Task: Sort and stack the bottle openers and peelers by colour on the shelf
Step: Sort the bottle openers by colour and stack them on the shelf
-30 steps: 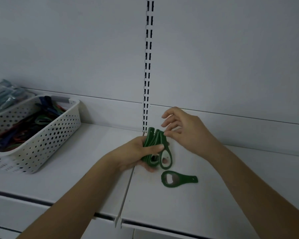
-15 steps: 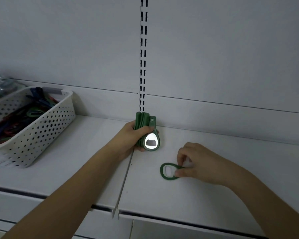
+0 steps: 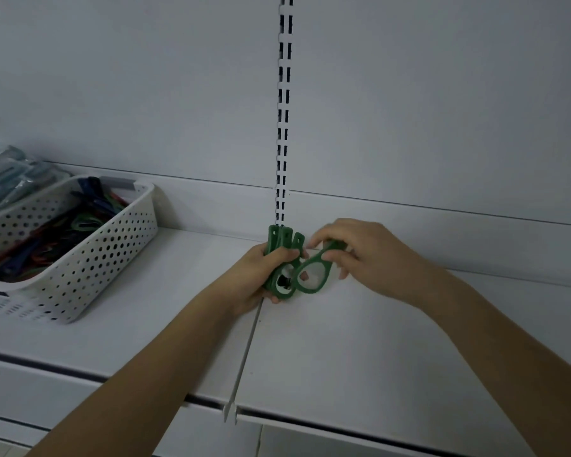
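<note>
Two hands at work over the white metal shelf (image 3: 360, 351), w/ both forearms reaching in from the bottom edge. Left hand (image 3: 256, 278) grips a bunch of green plastic bottle openers (image 3: 282, 240), fingers curled round the middle, thumb across the front; the bunch stands upright on its ring ends, handles pointing up, approx. at the seam between the two shelf boards and just in front of the slotted upright rail (image 3: 283, 110) on the back panel. Right hand (image 3: 373, 255) pinches a single green plastic bottle opener (image 3: 312, 275) by its handle, fingers and thumb curled on it; it's tilted, ring end down-left, touching or nearly touching the front of the bunch — can't tell which. Its ring sits just above the shelf surface.

Far left on the same shelf: white perforated plastic basket (image 3: 89, 258), well apart from the hands, holding a jumble of coloured tools, blue, green, red/orange; individual items too tangled to tell apart. Behind the basket, at the left edge, a few clear-wrapped bluish packs (image 3: 10, 173), blurred.
</note>
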`<state>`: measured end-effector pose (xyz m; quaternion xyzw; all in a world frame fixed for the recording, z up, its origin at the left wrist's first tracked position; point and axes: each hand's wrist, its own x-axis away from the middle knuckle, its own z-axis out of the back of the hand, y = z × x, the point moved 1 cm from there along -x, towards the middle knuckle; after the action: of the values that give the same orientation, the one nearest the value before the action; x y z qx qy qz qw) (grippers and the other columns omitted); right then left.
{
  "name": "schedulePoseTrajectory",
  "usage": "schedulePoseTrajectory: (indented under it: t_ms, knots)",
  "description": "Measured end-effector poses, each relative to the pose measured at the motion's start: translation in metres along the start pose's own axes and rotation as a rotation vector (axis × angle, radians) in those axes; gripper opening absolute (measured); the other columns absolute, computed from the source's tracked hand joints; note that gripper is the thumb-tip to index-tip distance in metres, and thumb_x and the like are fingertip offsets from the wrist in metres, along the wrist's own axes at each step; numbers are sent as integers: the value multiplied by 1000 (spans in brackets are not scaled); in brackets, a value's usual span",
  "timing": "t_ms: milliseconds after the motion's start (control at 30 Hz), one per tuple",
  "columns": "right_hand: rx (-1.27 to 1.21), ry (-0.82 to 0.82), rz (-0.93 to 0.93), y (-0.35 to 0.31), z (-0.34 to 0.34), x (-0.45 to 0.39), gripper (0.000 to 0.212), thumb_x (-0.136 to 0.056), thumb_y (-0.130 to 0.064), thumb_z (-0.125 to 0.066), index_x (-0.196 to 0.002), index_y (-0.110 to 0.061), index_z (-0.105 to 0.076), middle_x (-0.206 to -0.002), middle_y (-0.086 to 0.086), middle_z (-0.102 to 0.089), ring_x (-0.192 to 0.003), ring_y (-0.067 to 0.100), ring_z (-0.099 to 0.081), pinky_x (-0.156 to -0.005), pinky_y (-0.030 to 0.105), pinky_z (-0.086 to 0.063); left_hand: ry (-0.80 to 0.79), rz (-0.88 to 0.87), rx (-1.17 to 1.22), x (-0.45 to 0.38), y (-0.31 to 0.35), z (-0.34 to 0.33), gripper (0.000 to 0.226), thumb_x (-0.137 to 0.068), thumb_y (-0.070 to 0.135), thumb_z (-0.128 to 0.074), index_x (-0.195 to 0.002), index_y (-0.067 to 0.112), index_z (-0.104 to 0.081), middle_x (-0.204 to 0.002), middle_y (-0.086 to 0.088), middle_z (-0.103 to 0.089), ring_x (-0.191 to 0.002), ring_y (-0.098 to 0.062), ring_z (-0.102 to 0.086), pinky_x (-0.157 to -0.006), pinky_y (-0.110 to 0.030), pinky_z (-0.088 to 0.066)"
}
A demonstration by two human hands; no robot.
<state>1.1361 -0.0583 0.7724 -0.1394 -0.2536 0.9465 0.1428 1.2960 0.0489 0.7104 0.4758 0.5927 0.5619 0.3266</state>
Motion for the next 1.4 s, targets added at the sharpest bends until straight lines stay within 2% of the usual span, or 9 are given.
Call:
schedulePoseTrajectory:
  t_ms: [200,367,567,667,833,967,1133,1300,1400]
  knots:
    - [-172,118,-71,5,-4,-18,40,-80,-19,-79,-111,-31,-56,-94,-7,-64,-74,7,-68,-80,30,-56,-377,150,43,9,3,-1,56,-98,50,-36,-136,11,-50,-128,-16,-65,-116,-33,-64,-56,-31,-59]
    - [-53,-5,-14,11,-6,-19,76,-78,-26,-82,-143,-35,-42,-113,-15,-65,-93,2,-65,-89,25,-54,-459,181,70,10,-2,4,41,-94,23,-58,-131,5,-54,-129,-21,-63,-116,-32,-64,-77,-42,-60]
    - [134,-80,123,9,3,-15,47,-94,-41,-59,-140,-41,-49,-118,-13,-65,-97,0,-60,-87,22,-51,-359,121,-94,8,1,-1,38,-91,7,-65,-127,6,-52,-125,-22,-64,-116,-30,-64,-86,-37,-58]
    - [158,-101,66,14,4,-16,60,-84,-66,-51,-140,-46,-43,-118,-19,-57,-94,-6,-52,-81,16,-43,-262,-40,-543,3,10,-10,27,-89,16,-73,-111,21,-59,-105,-11,-67,-90,-16,-68,-79,-28,-57]
    - [167,50,116,32,-9,-10,15,-95,-46,-53,-92,-31,-50,-87,-13,-52,-78,5,-51,-69,24,-41,-212,-108,-923,-5,20,-16,27,-84,36,-76,-96,19,-59,-77,7,-62,-65,-6,-58,-62,-16,-45]
    - [289,-220,1,32,-7,1,31,-90,-49,-61,-105,-26,-49,-92,-10,-57,-82,10,-55,-70,32,-47,-247,-130,-1235,-10,18,-21,34,-80,49,-77,-83,24,-54,-72,9,-55,-61,-5,-49,-50,-13,-34]
    - [675,-450,-125,21,-13,-6,50,-82,-53,-70,-112,-16,-55,-100,3,-58,-92,24,-62,-65,29,-40,-274,-209,-1373,-20,21,-38,34,-81,38,-78,-98,14,-62,-85,3,-63,-76,-12,-55,-63,-22,-41]
    - [530,-458,-141,34,-10,3,33,-93,-46,-60,-94,-15,-51,-76,-4,-42,-75,18,-50,-52,25,-30,-274,-219,-1433,-20,18,-32,52,-76,40,-81,-118,21,-58,-106,2,-58,-95,-14,-53,-83,-29,-46]
    - [487,-425,-158,38,-8,14,32,-92,-46,-61,-91,-16,-49,-75,-8,-40,-76,18,-50,-52,25,-28,-350,-186,-1520,-21,24,-41,53,-74,43,-82,-118,23,-58,-100,5,-59,-88,-12,-56,-77,-28,-48]
